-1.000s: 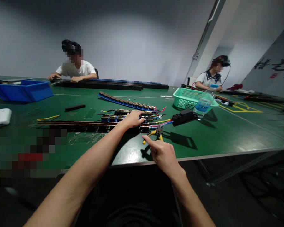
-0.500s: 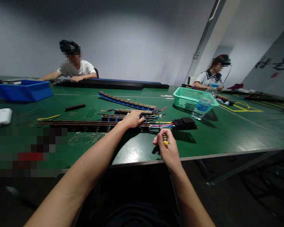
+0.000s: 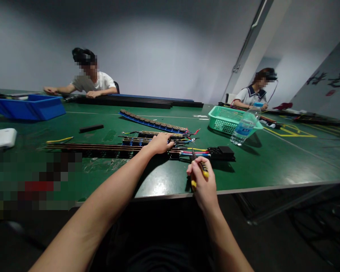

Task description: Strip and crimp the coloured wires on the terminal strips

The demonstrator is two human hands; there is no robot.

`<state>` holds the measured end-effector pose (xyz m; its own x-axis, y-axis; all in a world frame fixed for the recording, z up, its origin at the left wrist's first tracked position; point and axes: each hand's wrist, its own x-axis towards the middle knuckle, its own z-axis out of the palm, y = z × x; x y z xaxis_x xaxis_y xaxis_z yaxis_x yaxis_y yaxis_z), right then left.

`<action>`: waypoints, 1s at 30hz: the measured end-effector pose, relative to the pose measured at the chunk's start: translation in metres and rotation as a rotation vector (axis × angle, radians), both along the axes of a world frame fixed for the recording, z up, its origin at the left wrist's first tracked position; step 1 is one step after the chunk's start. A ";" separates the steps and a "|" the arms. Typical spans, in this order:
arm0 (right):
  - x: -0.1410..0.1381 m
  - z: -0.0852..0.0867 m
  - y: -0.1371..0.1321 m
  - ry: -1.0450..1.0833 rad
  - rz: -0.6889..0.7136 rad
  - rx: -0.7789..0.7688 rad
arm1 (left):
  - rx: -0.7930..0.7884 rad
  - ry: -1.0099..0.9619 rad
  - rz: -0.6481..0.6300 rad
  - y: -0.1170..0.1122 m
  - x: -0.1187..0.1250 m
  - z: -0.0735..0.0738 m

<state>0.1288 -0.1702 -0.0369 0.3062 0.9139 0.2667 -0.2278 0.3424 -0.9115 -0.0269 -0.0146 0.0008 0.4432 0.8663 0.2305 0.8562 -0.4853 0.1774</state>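
My right hand (image 3: 204, 180) is closed around pliers (image 3: 193, 183) with yellow and black handles. Their dark jaws point away from me, at the coloured wires (image 3: 197, 152) of a long black track strip (image 3: 113, 153). Those wires run to a black connector block (image 3: 221, 152) at the strip's right end. My left hand (image 3: 159, 142) lies over the strip and the shorter strips behind it, thumb apart from the fingers. A shorter strip with blue edges (image 3: 133, 140) lies partly under this hand. Farther back is a curved blue strip (image 3: 154, 122) with loose wire ends.
A green basket (image 3: 221, 122) stands at the right with a water bottle (image 3: 242, 130) leaning by it. A blue bin (image 3: 28, 107) and a white device (image 3: 1, 139) are at the left. Black rails (image 3: 124, 101) lie at the back near one person (image 3: 95, 83); another person (image 3: 253, 94) sits at right.
My right hand has turned and shifted slightly right, and both plier handles now show. My left hand stays in place. The person at the back left has lifted a hand from the bin area.
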 end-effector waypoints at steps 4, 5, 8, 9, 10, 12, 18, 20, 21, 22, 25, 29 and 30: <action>-0.011 -0.008 -0.022 -0.347 0.095 0.077 | -0.018 0.007 0.007 0.000 0.000 0.001; -0.012 -0.007 -0.025 -0.372 0.144 0.124 | -0.019 0.007 0.006 0.000 0.000 0.001; -0.008 0.004 -0.018 -0.362 0.263 0.286 | -0.017 0.005 0.005 0.001 0.000 0.002; -0.005 0.011 -0.011 -0.326 0.283 0.327 | -0.016 0.002 0.006 0.001 0.000 0.001; -0.002 0.019 -0.002 -0.270 0.284 0.361 | -0.015 -0.004 0.005 0.000 0.000 0.001; 0.005 0.037 0.022 -0.130 0.275 0.377 | -0.011 -0.019 0.004 0.000 0.000 0.001; 0.029 0.075 0.095 0.117 0.374 0.197 | 0.000 -0.019 -0.006 0.000 0.000 0.000; 0.036 0.075 0.107 0.162 0.428 0.131 | -0.002 -0.008 -0.010 0.000 0.000 0.001; 0.039 0.073 0.110 0.183 0.443 0.115 | -0.002 -0.003 -0.012 0.000 -0.001 0.001; 0.041 0.070 0.112 0.198 0.453 0.109 | -0.002 0.002 -0.014 0.000 -0.001 0.001; 0.042 0.063 0.111 0.200 0.470 0.115 | 0.003 0.007 -0.020 0.001 -0.001 0.001; 0.031 0.060 0.107 0.119 0.459 0.093 | -0.005 0.014 -0.003 0.002 0.000 0.000; 0.028 0.059 0.106 0.085 0.453 0.083 | -0.006 0.017 0.000 0.001 0.000 0.000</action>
<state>0.1563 -0.0643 0.0219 -0.0943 0.9374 0.3353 -0.4441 0.2618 -0.8569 -0.0271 -0.0132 0.0009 0.4474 0.8674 0.2179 0.8589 -0.4846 0.1655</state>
